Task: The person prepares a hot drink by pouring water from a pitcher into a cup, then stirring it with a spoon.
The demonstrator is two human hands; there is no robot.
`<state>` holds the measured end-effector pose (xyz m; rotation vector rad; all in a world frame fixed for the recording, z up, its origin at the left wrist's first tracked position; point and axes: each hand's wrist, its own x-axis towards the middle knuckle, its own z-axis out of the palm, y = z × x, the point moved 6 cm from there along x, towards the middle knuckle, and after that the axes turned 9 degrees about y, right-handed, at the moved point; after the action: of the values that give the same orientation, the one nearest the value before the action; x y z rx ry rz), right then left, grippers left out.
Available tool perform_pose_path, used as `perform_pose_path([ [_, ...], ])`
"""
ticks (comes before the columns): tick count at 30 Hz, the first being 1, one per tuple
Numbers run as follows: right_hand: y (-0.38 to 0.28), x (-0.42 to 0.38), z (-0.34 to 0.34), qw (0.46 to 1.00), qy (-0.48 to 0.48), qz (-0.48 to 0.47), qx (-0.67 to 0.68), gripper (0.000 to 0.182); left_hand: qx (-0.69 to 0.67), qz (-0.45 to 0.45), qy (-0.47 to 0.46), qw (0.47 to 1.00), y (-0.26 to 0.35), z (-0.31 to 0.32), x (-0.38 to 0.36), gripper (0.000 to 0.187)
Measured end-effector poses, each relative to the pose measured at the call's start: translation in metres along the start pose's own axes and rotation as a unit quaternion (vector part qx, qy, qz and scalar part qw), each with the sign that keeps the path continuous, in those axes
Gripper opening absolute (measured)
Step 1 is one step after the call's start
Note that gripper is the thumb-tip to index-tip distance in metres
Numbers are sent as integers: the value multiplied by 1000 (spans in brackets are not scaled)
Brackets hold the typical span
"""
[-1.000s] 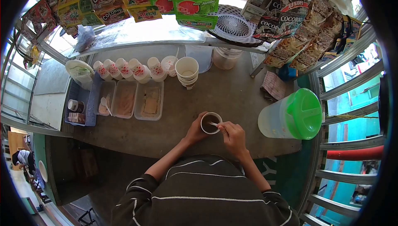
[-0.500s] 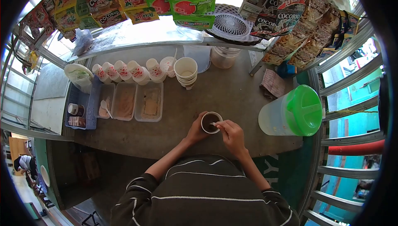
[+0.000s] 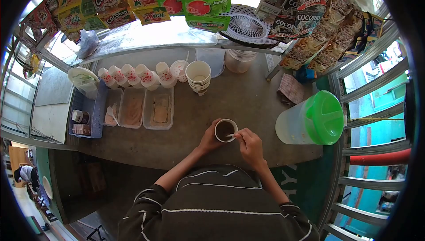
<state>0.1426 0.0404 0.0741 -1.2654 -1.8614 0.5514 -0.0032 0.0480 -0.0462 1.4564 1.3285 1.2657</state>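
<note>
A paper cup (image 3: 226, 131) with dark brown liquid in it stands near the front of the counter, seen from above. My left hand (image 3: 210, 136) is wrapped round the cup's left side. My right hand (image 3: 249, 145) pinches the handle of a light-coloured spoon (image 3: 230, 135), whose lower end dips into the liquid by the cup's right wall. The spoon's bowl is hidden in the drink.
On the left stand tubs of powder (image 3: 159, 111), a blue basket (image 3: 98, 108) and stacked printed cups (image 3: 145, 73). Behind my hands is a stack of plain paper cups (image 3: 198, 75). A green-lidded water jug (image 3: 295, 120) stands right; drink sachets (image 3: 206, 0) hang overhead.
My right hand has shifted slightly right and down, and the spoon has moved from nearer the cup's middle toward its right side. My left hand and the cup stay put.
</note>
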Motion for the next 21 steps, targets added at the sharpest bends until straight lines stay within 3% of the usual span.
perform_pose_path([
  [11,-2,4,0,1000,6,-14,26,12,-5,22,-4,1000,2,0,1,77],
  [17,5,-4,-3,998,-32,55,2,15,17,24,8,1000,-4,1,0,78],
  [21,7,-3,-11,993,5,73,95,16,18,23,12,1000,-2,1,1,76],
])
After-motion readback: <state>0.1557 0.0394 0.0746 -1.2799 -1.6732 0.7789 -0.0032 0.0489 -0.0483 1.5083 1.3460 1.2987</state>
